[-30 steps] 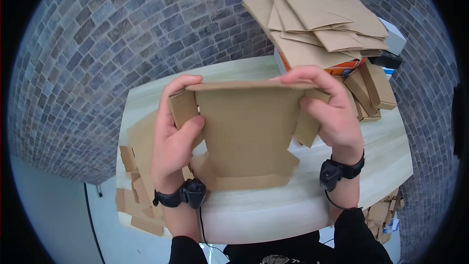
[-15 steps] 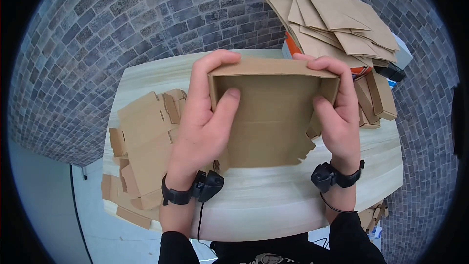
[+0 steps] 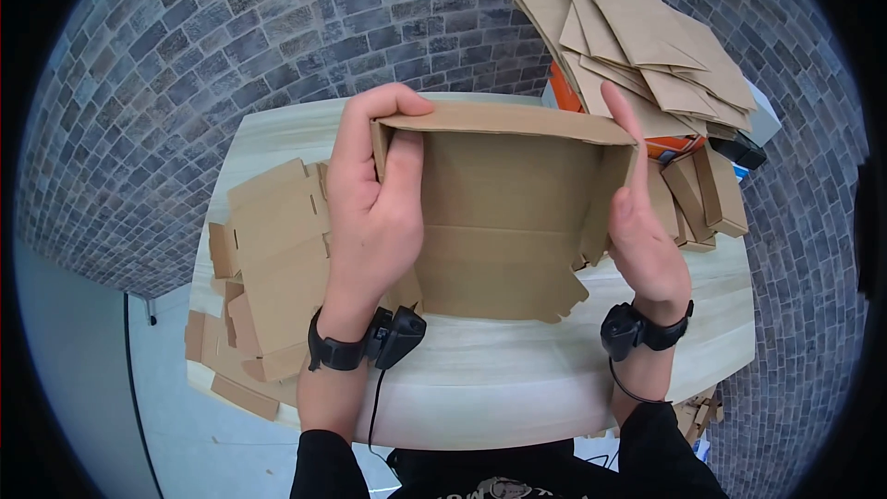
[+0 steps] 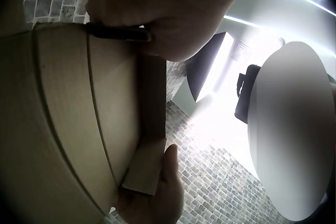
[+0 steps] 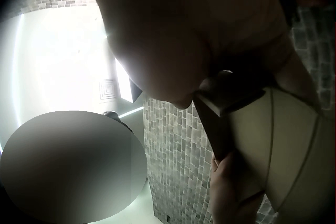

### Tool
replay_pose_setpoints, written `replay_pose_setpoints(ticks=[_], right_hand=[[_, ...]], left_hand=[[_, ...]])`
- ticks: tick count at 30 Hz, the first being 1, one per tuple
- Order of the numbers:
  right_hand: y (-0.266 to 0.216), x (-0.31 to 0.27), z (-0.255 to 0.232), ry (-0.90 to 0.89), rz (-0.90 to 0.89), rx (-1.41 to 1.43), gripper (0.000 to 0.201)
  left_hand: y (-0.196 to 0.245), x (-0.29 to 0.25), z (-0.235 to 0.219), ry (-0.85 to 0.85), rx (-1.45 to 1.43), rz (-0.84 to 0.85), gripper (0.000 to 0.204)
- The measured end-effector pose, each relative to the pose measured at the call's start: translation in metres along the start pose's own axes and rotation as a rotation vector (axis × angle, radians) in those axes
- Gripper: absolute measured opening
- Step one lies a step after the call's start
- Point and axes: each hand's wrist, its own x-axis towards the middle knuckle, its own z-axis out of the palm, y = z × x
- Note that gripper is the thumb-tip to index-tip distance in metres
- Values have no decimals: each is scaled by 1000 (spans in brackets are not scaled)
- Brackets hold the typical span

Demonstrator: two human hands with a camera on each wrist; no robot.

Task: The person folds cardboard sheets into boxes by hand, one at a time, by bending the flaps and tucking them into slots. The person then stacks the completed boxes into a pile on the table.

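Note:
A partly folded brown cardboard box (image 3: 508,189) is held up over the table, its inside facing me. Its top wall and both side walls stand up from the base, while a notched flap extends at the lower edge. My left hand (image 3: 374,208) grips the upper left corner, thumb inside and fingers hooked over the top wall. Against the outside of the right wall lies my right hand (image 3: 651,245), fingers straight and pointing up. The left wrist view shows creased cardboard (image 4: 113,92) close up. In the dark right wrist view, the creased box panel (image 5: 252,134) appears too.
Flat die-cut cardboard sheets (image 3: 277,240) lie at the table's left. Folded small boxes (image 3: 716,189) sit at the right. Behind them, brown paper envelopes (image 3: 647,32) are piled on an orange-and-white box (image 3: 565,91). A brick-patterned wall (image 3: 370,28) borders the table's far side.
The box was raised and its side walls folded upright beneath the top wall. My right hand released its thumb-and-finger hold and straightened along the outer right wall. The left hand still grips its corner.

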Motion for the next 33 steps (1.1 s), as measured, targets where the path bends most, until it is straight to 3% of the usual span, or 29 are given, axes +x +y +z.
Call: replay_pose_setpoints(ticks=[5, 7, 8, 10, 11, 12, 13, 17, 19, 22, 26, 29, 31, 33], right_hand=[[-8, -2, -2, -17, -3, 20, 74], [-8, -3, -8, -1, 92, 125, 71], [-8, -3, -12, 9, 187, 231, 68], [-7, -2, -18, 21, 248, 330, 64], [-10, 0, -18, 27, 309, 432, 60], [-12, 1, -10, 90, 301, 625, 55], [-11, 1, -10, 89, 300, 624, 55], [-3, 0, -15, 55, 381, 735, 54], [-3, 1, -15, 46, 403, 756, 54], [-3, 5, -15, 75, 440, 795, 53], [1, 5, -13, 80, 454, 836, 54], [-2, 4, -14, 107, 469, 841, 54], [-1, 4, -15, 116, 480, 872, 53], [3, 4, -16, 289, 579, 868, 51]], left_hand=[[1, -4, -5, -65, 67, 77, 20], [9, -6, -11, -341, 61, 4, 41], [7, -6, -16, -347, 58, 6, 41], [1, -7, -26, -622, -78, 10, 80], [0, -8, -27, -621, -78, 12, 80], [-1, -10, -27, -659, -142, -58, 95], [0, -11, -28, -696, -206, -128, 110], [3, -7, -32, -726, -235, -144, 130], [8, -4, -36, -725, 75, -1, 144], [10, -5, -28, -639, -29, 108, 161], [10, -4, -25, -690, -153, 184, 161], [16, -5, -21, -633, 90, 209, 157], [19, -6, -15, -531, 161, 117, 152], [21, -8, -12, -512, 109, 54, 148]])
